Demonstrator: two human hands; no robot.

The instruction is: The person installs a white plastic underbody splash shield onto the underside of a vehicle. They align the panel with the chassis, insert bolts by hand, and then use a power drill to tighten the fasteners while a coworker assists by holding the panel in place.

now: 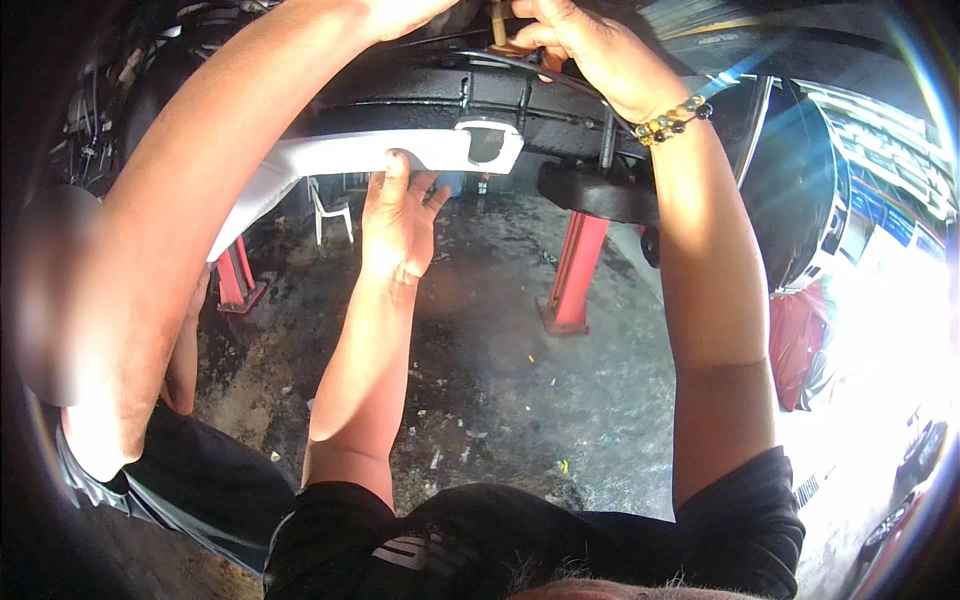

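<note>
A long white car body panel (370, 150) with a rounded opening at its right end hangs under the dark underside of a raised vehicle. My left hand (398, 215) holds its lower edge from below, thumb on the front face and fingers partly behind. Higher up and to the right, my right hand (570, 35) has its fingers curled at the underside, beside a tan rod-like piece (498, 25). What those fingers grip is mostly hidden. Another person's arm (235, 130) crosses from the left, its hand cut off by the top edge.
Black frame parts (400, 95) run across overhead. Red lift posts (575, 270) stand on a stained, littered floor (480, 400). A dark round lift pad (595, 190) sits near my right forearm. A white plastic chair (330, 212) is farther back. Strong light glares at right.
</note>
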